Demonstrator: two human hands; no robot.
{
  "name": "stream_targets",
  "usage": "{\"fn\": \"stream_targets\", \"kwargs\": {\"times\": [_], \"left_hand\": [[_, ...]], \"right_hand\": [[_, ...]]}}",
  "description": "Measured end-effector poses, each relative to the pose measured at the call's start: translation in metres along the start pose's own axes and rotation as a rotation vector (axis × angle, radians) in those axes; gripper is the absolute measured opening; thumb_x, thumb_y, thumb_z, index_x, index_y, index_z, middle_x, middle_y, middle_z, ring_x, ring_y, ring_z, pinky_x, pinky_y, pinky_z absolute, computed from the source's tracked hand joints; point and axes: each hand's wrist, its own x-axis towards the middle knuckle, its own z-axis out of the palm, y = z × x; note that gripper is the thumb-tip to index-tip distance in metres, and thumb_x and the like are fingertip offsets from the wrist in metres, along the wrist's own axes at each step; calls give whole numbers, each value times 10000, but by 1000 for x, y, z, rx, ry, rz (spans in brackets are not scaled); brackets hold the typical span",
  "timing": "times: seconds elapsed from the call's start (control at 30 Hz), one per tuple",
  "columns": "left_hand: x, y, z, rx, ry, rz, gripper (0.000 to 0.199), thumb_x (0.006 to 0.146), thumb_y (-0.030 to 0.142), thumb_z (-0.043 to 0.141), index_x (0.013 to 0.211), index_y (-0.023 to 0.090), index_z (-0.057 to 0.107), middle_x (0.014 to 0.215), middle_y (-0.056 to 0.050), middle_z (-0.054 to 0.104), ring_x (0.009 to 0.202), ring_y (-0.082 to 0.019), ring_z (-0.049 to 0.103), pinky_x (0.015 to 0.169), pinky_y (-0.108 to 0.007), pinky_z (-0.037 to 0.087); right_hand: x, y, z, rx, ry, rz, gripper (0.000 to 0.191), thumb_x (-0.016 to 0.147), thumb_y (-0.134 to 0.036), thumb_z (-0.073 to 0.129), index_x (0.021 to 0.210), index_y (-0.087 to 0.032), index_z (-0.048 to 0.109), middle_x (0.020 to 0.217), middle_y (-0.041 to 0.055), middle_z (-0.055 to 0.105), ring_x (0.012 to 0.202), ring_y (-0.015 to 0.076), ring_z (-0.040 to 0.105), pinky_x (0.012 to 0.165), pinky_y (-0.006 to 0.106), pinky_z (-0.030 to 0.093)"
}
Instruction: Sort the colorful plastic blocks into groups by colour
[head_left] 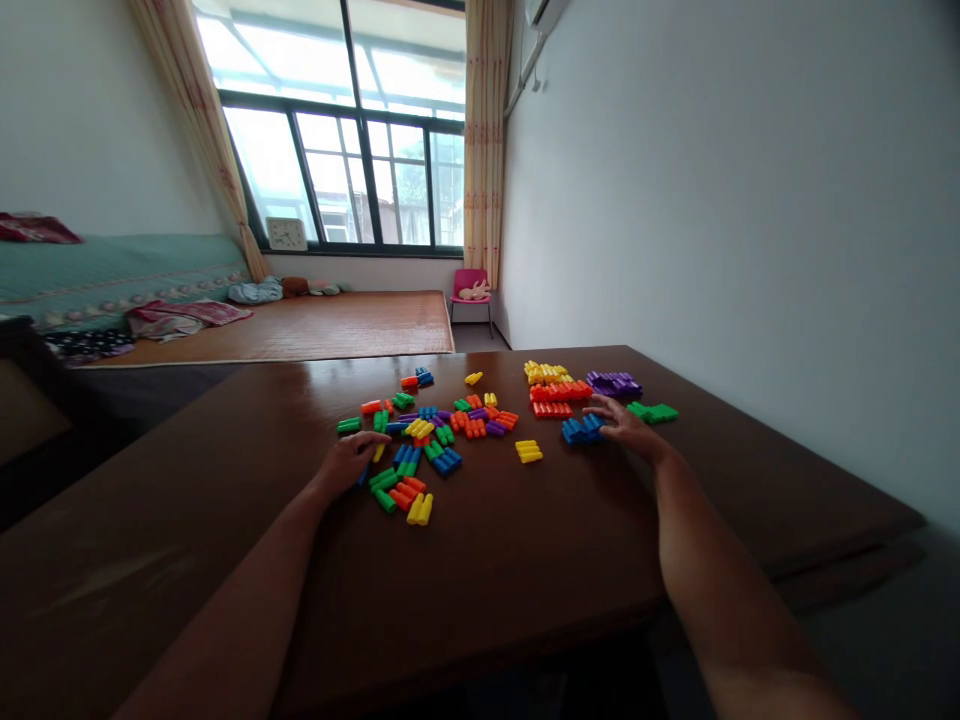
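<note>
Mixed red, green, blue, yellow and purple plastic pieces lie scattered on the brown table (pixel 517 560). My left hand (pixel 356 459) rests at the left edge of this scatter, beside a green piece (pixel 349 426) and over a blue one; what its fingers hold, if anything, is hidden. On the right, my right hand (pixel 619 422) has its fingers apart at the blue pieces (pixel 582 430), touching or just above them. Behind it lie red pieces (pixel 561 392), yellow pieces (pixel 547 373), purple pieces (pixel 613 384) and green pieces (pixel 652 412), grouped by colour. Yellow pieces (pixel 529 451) lie mid-table.
Beyond the table are a wooden platform (pixel 352 322) with cloths and a pink chair (pixel 470 281). A white clock (pixel 286 234) stands by the window. The white wall (pixel 720 220) runs along the right side.
</note>
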Motion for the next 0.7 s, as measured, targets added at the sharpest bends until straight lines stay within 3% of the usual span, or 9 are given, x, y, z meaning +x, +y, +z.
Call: {"fn": "stream_targets", "kwargs": {"times": [0.2, 0.33, 0.47, 0.57, 0.7], "left_hand": [[1, -2, 1, 22, -4, 31, 396, 751, 419, 464, 965, 218, 730, 972, -18, 730, 873, -200, 649, 822, -279, 488], [1, -3, 1, 25, 1, 47, 395, 748, 410, 465, 968, 215, 729, 951, -18, 730, 858, -198, 649, 810, -279, 490], [1, -3, 0, 25, -8, 20, 386, 742, 387, 475, 975, 215, 730, 955, -20, 732, 861, -200, 646, 811, -283, 492], [1, -2, 0, 17, -15, 1, 381, 733, 372, 483, 976, 219, 733, 961, -19, 733, 883, -207, 646, 830, -291, 493], [0, 1, 1, 6, -6, -3, 363, 739, 347, 485, 963, 217, 739, 979, -22, 732, 908, -210, 647, 864, -299, 487]], "right_hand": [[0, 3, 1, 35, -11, -4, 693, 648, -235, 639, 1317, -198, 462, 1264, 142, 602, 1201, 262, 544, 927, 410, 495], [0, 7, -7, 41, 70, 10, 645, 654, -242, 635, 1284, -219, 494, 1304, 124, 577, 1214, 251, 532, 939, 404, 494], [3, 16, -8, -32, 185, 166, 535, 701, -267, 603, 1226, -198, 531, 1250, 139, 612, 1064, 243, 620, 715, 328, 568], [6, 21, -4, -82, 191, 251, 491, 728, -302, 584, 1205, -200, 533, 1197, 123, 648, 924, 224, 660, 549, 268, 542], [10, 32, -5, -96, 220, 184, 412, 715, -318, 604, 1109, -197, 593, 1073, 109, 700, 841, 219, 677, 559, 291, 547]]}}
